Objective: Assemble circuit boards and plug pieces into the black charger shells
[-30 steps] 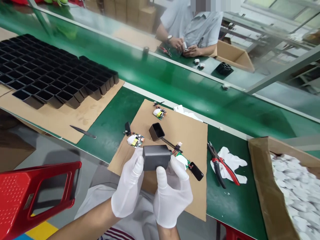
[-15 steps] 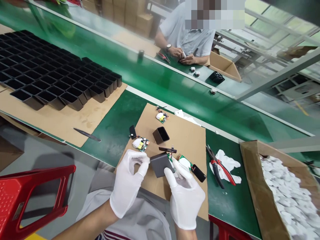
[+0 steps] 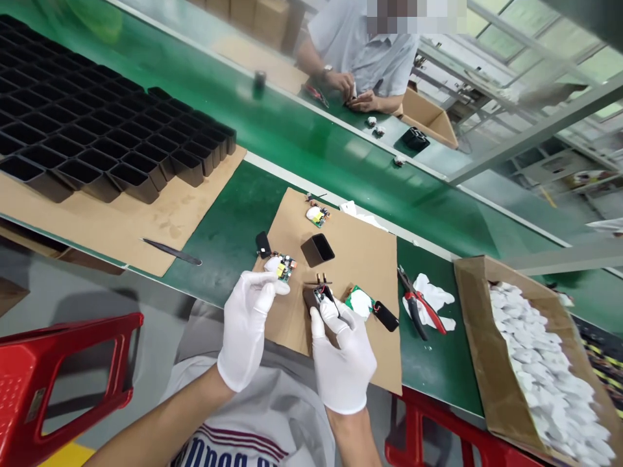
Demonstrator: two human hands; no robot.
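Note:
Both my hands wear white gloves over a cardboard mat on the green bench. My right hand is closed round a dark grey housing, with wires and a small board showing at its open end. My left hand is curled, and its fingertips pinch the near edge of a small circuit board lying on the mat. An empty black housing lies just beyond. A second circuit board sits at the mat's far edge. A green-and-white board wired to a black plug piece lies right of my right hand.
A tray of black housings fills the left on cardboard, with a dark blade near it. Red-handled pliers lie on white cloth. A carton of white parts stands at the right. A red stool is lower left. Another person works across the conveyor.
My left hand let go of the grey housing and moved left to the circuit board. My right hand kept the housing and turned its open end up. The view shifted.

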